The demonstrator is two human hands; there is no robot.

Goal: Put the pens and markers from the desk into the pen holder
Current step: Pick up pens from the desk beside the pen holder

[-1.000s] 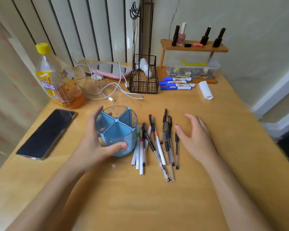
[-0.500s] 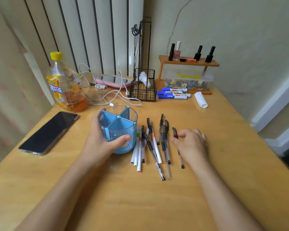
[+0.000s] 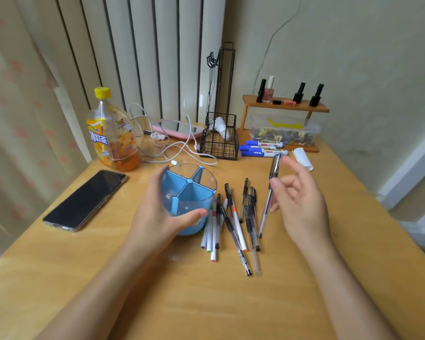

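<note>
Our right hand (image 3: 302,204) pinches one black-capped pen (image 3: 270,190) near its middle, thumb against fingertips, and holds it tilted above the counter (image 3: 157,290) with the cap end up. Our left hand (image 3: 157,217) is wrapped around the blue pen holder (image 3: 189,192), which stands upright on the counter just left of the loose pile (image 3: 233,224) of pens and slim markers.

We judge the pen light and stiff, with a smooth barrel that could slip, so a hold near the middle keeps it balanced. The holder looks like thin plastic, light enough to tip when a pen knocks its rim, so bracing it makes sense. It is split into wedge compartments by dividers, all of which look empty from here. The pen should go in close to upright so it clears a divider.

The pile touches the holder's right side, and several pens cross each other, so we would lift them from the outer edge first. Three blue-capped markers (image 3: 263,148) lie farther back by a wire basket (image 3: 219,143). There is open room over the pile between hand and holder. A phone (image 3: 84,200) and a bottle (image 3: 113,136) sit well to the left.
</note>
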